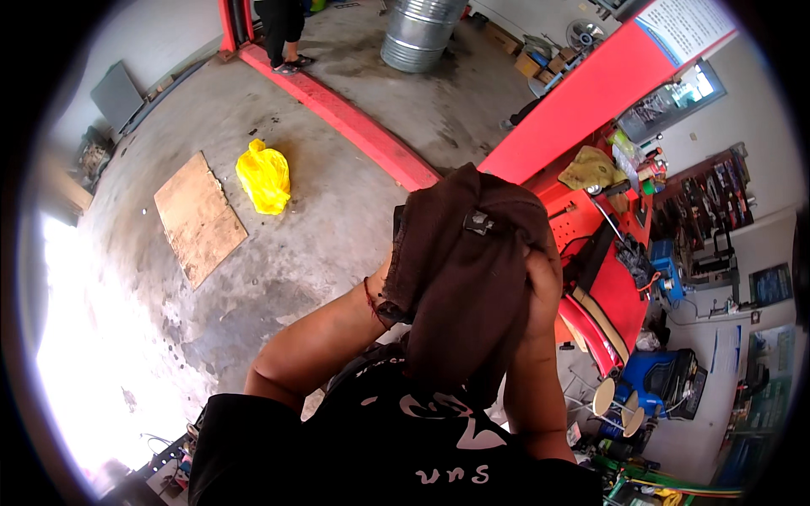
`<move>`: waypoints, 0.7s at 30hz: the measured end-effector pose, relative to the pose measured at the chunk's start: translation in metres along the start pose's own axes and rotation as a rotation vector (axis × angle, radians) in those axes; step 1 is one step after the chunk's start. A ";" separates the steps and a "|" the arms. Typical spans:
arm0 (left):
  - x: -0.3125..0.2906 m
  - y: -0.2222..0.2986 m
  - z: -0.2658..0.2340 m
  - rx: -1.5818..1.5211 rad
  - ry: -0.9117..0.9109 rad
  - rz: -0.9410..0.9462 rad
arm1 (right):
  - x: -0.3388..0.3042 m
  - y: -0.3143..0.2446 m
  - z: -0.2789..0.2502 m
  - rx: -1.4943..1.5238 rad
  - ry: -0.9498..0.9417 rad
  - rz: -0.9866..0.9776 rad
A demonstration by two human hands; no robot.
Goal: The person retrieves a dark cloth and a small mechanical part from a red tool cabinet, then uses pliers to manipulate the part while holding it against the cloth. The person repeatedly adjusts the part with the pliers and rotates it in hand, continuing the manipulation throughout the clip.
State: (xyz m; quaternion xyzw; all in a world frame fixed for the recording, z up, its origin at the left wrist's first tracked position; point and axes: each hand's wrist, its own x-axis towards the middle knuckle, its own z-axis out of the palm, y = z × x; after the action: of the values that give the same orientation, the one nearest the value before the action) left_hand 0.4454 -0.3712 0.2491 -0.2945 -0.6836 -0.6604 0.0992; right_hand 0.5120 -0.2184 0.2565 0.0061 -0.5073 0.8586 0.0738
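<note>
A dark brown fabric garment [464,278] with a small tag is bunched up in front of my chest. My right hand [542,291] grips its right side, the fingers curled into the folds. From the left, my left forearm [329,333], with a thin red cord at the wrist, reaches up to the garment. The cloth covers my left hand, so its fingers are hidden. Part of the garment hangs down over my black shirt [380,447].
A red lift post [582,93] and its floor beam [346,118] stand ahead. On the concrete lie a yellow plastic bag [263,177] and a brown board [201,219]. Another person [279,34] stands by the beam; a metal drum [420,34] is behind. Tools crowd the right.
</note>
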 end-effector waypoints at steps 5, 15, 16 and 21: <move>-0.016 -0.015 0.020 -0.136 -0.045 -0.045 | -0.018 -0.009 0.008 -0.748 0.022 -0.344; -0.009 0.045 0.082 0.093 -0.073 0.006 | -0.025 -0.049 -0.054 -1.235 -0.255 -0.602; -0.009 0.042 0.090 0.214 -0.090 0.100 | -0.027 -0.051 -0.062 -1.270 -0.256 -0.666; -0.002 0.063 0.152 0.492 -0.094 0.097 | -0.041 -0.072 -0.107 -1.184 -0.104 -0.799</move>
State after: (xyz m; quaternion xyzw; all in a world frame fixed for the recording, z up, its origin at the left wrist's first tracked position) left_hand 0.5194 -0.2283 0.2851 -0.3246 -0.8126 -0.4541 0.1676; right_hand 0.5695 -0.0958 0.2636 0.1912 -0.8500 0.3452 0.3490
